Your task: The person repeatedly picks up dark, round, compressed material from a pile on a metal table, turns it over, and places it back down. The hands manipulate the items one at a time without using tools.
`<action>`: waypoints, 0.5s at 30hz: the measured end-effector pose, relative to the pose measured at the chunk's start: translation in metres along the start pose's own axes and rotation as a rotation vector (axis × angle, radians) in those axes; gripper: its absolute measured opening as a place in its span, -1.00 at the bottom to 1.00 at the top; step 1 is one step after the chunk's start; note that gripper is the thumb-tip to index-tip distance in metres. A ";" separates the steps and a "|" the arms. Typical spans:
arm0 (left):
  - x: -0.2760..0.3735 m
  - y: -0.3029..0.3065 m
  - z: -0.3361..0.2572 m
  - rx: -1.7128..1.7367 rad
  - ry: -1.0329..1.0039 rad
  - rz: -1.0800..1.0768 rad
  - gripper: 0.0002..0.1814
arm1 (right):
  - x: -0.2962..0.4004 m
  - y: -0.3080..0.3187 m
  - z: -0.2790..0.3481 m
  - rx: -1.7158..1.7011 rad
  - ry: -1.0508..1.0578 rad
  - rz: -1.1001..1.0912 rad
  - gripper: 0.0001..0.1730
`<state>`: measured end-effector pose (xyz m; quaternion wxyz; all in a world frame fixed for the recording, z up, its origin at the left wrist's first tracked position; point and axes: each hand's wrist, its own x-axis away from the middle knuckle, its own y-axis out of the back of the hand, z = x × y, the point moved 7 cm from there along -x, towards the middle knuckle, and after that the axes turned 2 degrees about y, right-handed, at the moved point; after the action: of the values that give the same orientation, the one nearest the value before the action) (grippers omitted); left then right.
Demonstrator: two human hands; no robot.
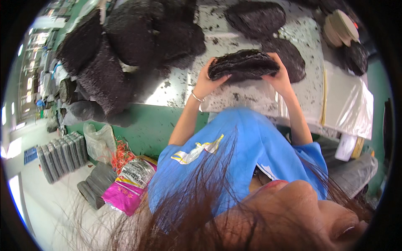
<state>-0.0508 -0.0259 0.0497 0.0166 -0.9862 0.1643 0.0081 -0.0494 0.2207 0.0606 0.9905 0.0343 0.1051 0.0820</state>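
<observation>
My left hand [209, 78] and my right hand [278, 75] grip the two ends of a thick stack of dark, rough-edged sheets [243, 64], possibly dried seaweed. The stack is held over a light work table [220, 97] strewn with dark flakes. Just behind my right hand lies another dark round stack [287, 59], partly covered by the one I hold. A further flat stack [256, 18] rests at the far side of the table. A silvery bangle is on my left wrist.
Large dark piles [132, 34] cover the table's left part. At right are beige round pieces [340, 28] and clear plastic sheeting [348, 97]. Wrapped grey bundles [62, 157], a pink printed bag [125, 191] and red string [122, 157] are low at left.
</observation>
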 end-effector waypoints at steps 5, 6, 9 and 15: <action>-0.040 0.026 -0.056 0.058 -0.043 -0.012 -0.52 | -0.027 0.006 0.028 -0.114 -0.005 -0.253 -0.35; -0.053 0.039 -0.071 0.078 -0.048 -0.076 -0.53 | -0.035 0.011 0.022 -0.198 0.085 -0.254 -0.40; -0.105 0.069 -0.143 0.349 -0.145 -0.208 -0.54 | -0.044 0.021 0.022 -0.208 0.107 -0.293 -0.55; -0.292 0.216 -0.186 0.888 -0.444 -0.234 -0.61 | -0.038 0.039 0.001 -0.184 0.010 -0.354 -0.59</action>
<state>-0.3956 -0.1422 0.2357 0.4696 -0.8703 0.0331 0.1447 -0.0917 0.2531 0.0721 0.9878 -0.0760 0.1065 -0.0839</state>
